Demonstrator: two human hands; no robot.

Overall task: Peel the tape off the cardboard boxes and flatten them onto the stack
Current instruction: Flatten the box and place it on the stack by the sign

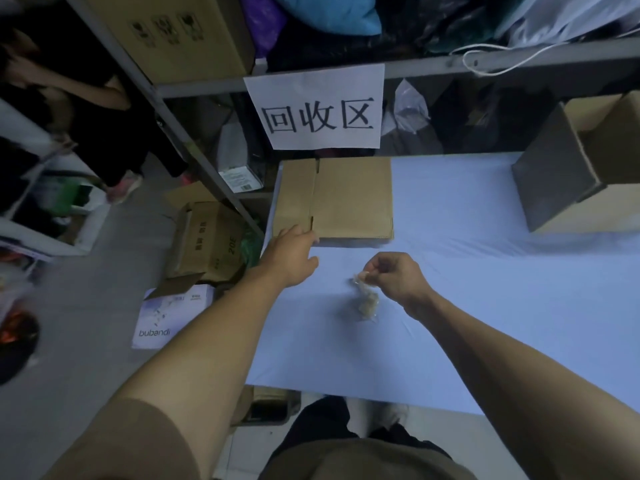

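- Table (pixel 502 306), pale blue cover, fills the frame from centre out to 3 o'clock; it serves as the work surface in front of the person.
- Standing cardboard box (pixel 585 168) is seen at 2 o'clock on the table, still in its box shape, dark face turned inward; judged to be the next one awaiting peeling and flattening.
- Flattened stack (pixel 349 197) lies at 12 o'clock on the table's far left part, directly below a paper sign (pixel 317 109) hung from the shelf rail, which likely marks the drop spot.
- Left hand (pixel 291 258) is laid at the stack's near-left corner, fingertips touching the cardboard edge; whether the fingers are spread or curled under cannot be told. Probably squaring the stack.
- Right hand (pixel 394 275) is held just above the cloth at centre, fingers pinched together on a crumpled wad of peeled tape (pixel 367 301), which dangles below; likely kept aside for discarding.
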